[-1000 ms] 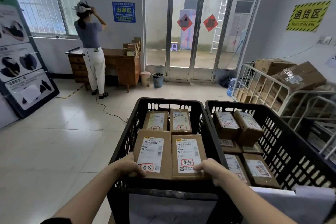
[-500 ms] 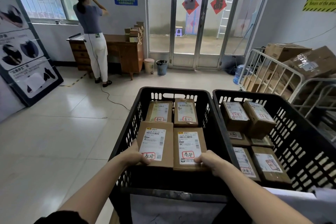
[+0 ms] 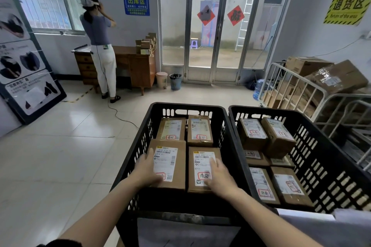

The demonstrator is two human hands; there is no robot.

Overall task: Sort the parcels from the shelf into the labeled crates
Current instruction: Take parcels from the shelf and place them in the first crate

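Observation:
Two black slatted crates stand side by side in front of me. The left crate (image 3: 132, 158) holds several brown labelled parcels. My left hand (image 3: 147, 169) lies flat on the near left parcel (image 3: 176, 164), fingers straight over its label's left edge. My right hand (image 3: 217, 176) rests flat on top of the near right parcel (image 3: 200, 158). Two more parcels (image 3: 184, 128) sit behind these at the crate's far end. The right crate (image 3: 325, 166) contains several parcels (image 3: 267, 136), some stacked.
A person stands at a wooden desk (image 3: 138, 64) at the back left, with a cable trailing across the floor. Glass doors (image 3: 210, 26) are straight ahead, two bins (image 3: 168, 80) beside them. Metal cages with cardboard boxes (image 3: 329, 78) fill the right. Tiled floor lies to my left.
Both hands moved from the near ends of the two front parcels up onto their tops, fingers now flat. The view tilted slightly down and closer to the crates.

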